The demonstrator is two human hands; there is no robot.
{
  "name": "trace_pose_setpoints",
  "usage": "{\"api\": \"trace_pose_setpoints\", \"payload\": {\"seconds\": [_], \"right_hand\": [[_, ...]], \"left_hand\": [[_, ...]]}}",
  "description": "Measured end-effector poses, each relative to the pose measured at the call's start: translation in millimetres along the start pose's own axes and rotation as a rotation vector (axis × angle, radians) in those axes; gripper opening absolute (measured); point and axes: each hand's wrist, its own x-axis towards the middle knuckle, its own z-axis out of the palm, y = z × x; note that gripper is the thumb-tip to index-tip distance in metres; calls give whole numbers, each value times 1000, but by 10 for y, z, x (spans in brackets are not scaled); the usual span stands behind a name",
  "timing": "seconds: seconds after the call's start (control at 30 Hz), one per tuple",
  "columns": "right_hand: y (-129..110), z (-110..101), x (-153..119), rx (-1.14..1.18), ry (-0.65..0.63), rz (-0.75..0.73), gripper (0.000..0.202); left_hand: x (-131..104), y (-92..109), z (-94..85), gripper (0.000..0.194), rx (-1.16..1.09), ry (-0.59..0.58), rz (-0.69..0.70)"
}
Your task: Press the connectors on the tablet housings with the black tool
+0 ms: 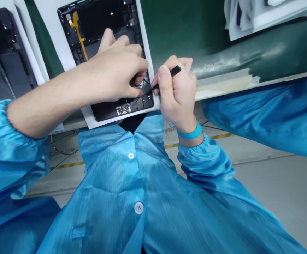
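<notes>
An opened tablet (108, 112) lies on a white sheet, its inner parts showing, with an orange-yellow ribbon cable (79, 33) near its upper left. My left hand (117, 68) reaches across it, with thumb and index finger curled together low on its right side. A small dark part shows between them, partly hidden. Thin dark-red wires (146, 94) run from the thumb tip toward the right edge. My right hand (177, 90) is closed around a slim black hand tool (175, 71), whose tip points at these wires. The exact kind of tool is unclear.
Another opened tablet (6, 56) rests on white sheets at the left. White sheets or pouches (275, 17) lie at the upper right of the green mat (185, 31). Below runs the table's front edge (222, 85). A blue sleeve (270, 113) shows at the right.
</notes>
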Motion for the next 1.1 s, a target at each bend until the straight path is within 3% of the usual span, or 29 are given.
{"api": "trace_pose_setpoints", "payload": {"seconds": [0.27,0.43,0.63,0.8,1.1], "right_hand": [[-3,2,5,3,-73,0,56],[51,16,-11,-7,-81,-7,59],[90,33,-19,-55,-177,53,63],[56,15,-10,-18,-118,-15,56],[54,7,-17,-58,-140,18,61]], "left_hand": [[112,344,-125,34,183,-115,-204],[53,455,-112,25,172,33,-90],[-103,401,-143,23,104,44,-45],[-211,301,-134,22,88,88,-40],[-102,296,-93,26,100,47,-100]]}}
